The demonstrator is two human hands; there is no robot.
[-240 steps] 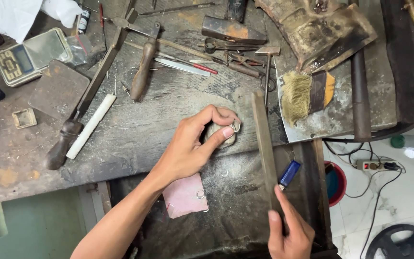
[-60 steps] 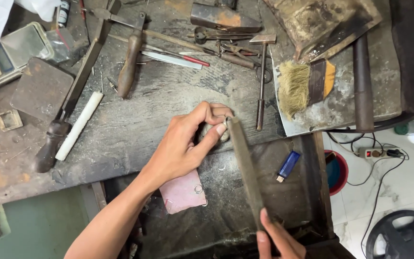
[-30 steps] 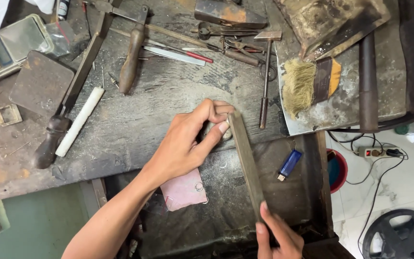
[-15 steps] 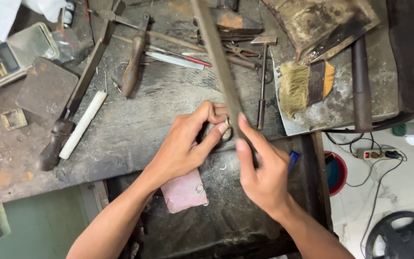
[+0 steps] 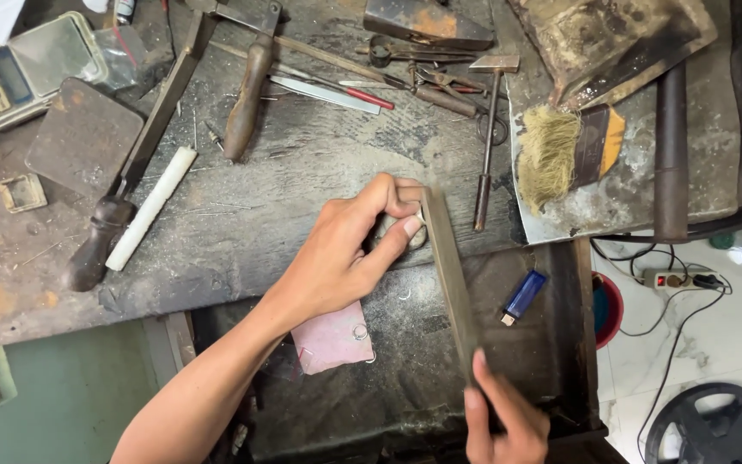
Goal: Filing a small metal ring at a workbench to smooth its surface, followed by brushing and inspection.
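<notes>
Workpiece (image 5: 395,234), small and grey, sits pinched between my left hand's (image 5: 345,253) thumb and fingers at the bench edge (image 5: 216,283); my right hand (image 5: 508,421) grips the long file (image 5: 450,275), its tip touching the piece.

— What can't you make out around your left hand (image 5: 341,258)?

— The small grey piece (image 5: 395,230) pinched there is mostly hidden by your fingers and thumb, so its shape is unclear.

— And your right hand (image 5: 504,421)?

— It's cut off by the bottom edge; its fingers cover the near end of the long flat file (image 5: 450,275). Whether the file's far end touches the piece, you can't tell.
</notes>
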